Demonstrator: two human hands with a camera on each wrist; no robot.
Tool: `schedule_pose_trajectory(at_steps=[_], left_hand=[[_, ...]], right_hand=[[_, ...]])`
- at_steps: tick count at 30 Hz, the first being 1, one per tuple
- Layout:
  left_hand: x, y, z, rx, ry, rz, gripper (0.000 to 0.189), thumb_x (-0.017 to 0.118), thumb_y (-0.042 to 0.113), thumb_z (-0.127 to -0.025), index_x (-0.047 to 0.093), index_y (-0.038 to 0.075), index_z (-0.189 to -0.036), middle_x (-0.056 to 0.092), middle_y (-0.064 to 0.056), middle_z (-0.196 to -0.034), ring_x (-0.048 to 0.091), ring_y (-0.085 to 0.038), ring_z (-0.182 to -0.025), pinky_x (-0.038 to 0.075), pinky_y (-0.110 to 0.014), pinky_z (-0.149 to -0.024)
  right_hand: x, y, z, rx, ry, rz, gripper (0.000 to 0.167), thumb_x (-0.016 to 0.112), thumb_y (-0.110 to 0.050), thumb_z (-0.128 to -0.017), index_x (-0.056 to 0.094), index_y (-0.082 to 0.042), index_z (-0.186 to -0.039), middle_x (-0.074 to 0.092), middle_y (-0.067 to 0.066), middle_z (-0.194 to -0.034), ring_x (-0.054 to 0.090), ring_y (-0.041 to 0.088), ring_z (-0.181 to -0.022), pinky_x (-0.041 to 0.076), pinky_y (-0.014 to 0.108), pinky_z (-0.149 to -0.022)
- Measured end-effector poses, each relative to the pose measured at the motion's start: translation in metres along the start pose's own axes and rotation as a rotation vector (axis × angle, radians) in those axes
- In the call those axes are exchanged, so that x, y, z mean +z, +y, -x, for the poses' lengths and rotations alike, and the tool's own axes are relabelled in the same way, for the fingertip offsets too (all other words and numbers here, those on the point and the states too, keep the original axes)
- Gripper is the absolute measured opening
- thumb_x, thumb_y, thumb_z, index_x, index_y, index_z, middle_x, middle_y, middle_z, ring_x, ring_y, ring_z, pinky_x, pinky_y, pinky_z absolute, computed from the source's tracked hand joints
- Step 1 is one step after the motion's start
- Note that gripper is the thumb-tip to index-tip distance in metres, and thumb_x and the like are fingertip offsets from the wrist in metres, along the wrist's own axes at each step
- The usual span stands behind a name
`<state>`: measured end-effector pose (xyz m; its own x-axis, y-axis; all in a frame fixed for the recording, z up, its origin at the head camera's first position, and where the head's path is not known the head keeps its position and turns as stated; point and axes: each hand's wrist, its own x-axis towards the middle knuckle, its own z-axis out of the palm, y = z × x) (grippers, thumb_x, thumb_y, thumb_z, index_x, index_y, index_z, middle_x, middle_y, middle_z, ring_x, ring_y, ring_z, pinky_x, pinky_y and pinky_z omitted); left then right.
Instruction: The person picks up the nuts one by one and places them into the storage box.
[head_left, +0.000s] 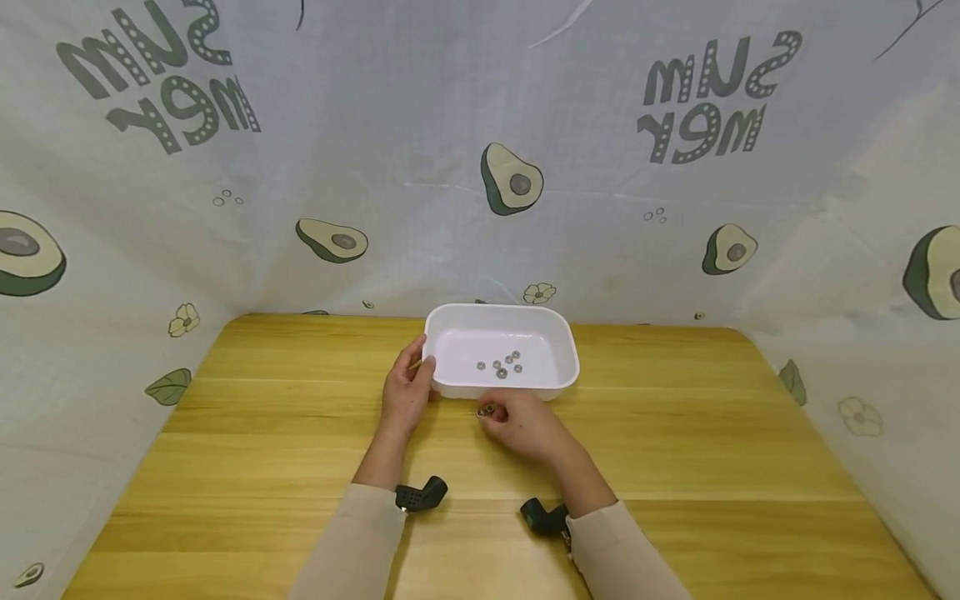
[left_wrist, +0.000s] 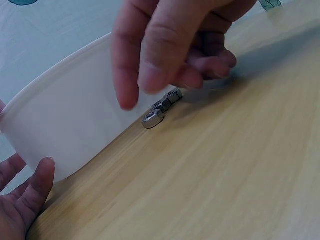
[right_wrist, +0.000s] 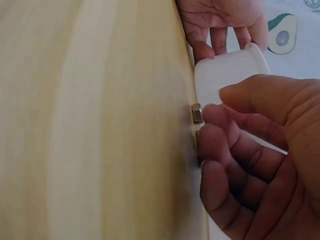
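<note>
My left hand [head_left: 407, 397] holds the left end of a white plastic basin [head_left: 562, 367], its fingers spread around the front left corner. Inside the basin lie several small metal nuts [head_left: 502, 372]. More hex nuts [left_wrist: 153, 119] sit in a short row on the table, close against the basin's front wall; three show in the left wrist view. Just above them hovers my right hand [head_left: 522, 423], fingers loosely bent and thumb apart from the index finger. In the right wrist view, nothing shows between its thumb and fingers, and one nut [right_wrist: 197, 114] appears beside the fingertips.
The wooden table [head_left: 690, 442] extends around the basin. Behind it hangs a pale cloth [head_left: 420, 125] printed with avocados and lettering, also along both sides. Black wrist cameras [head_left: 422, 495] sit on both forearms.
</note>
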<state>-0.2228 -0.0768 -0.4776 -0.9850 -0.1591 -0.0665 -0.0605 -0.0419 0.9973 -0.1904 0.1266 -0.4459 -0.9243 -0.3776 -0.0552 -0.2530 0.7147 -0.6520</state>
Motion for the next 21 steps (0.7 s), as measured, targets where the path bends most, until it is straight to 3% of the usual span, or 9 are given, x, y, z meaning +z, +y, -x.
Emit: schedule_pose_trajectory(at_steps=[11,21], left_hand=[[-0.0002,0.0003,0.0013,0.006,0.001,-0.013,0.047,0.057,0.029,-0.102,0.053,0.026,-0.150,0.056,-0.009,-0.149,0.062,-0.029,-0.113,0.055,-0.022,-0.068],[-0.0002,-0.0001,0.0006,-0.005,0.001,-0.008,0.046,0.058,0.030,-0.102,0.054,0.030,-0.148,0.056,-0.006,-0.147,0.061,-0.025,-0.110,0.056,-0.023,-0.068]], right_hand=[[0.0055,0.0027,-0.0026,0.004,0.019,0.058,0.017,0.073,-0.016,-0.091,0.076,-0.015,-0.107,0.057,-0.006,-0.069,0.050,0.009,-0.063,0.042,0.024,-0.057],[0.0075,0.0020,-0.0026,0.021,0.030,0.074,0.004,0.076,-0.017,-0.089,0.072,-0.018,-0.090,0.059,-0.007,-0.072,0.052,0.009,-0.068,0.045,0.025,-0.064]])
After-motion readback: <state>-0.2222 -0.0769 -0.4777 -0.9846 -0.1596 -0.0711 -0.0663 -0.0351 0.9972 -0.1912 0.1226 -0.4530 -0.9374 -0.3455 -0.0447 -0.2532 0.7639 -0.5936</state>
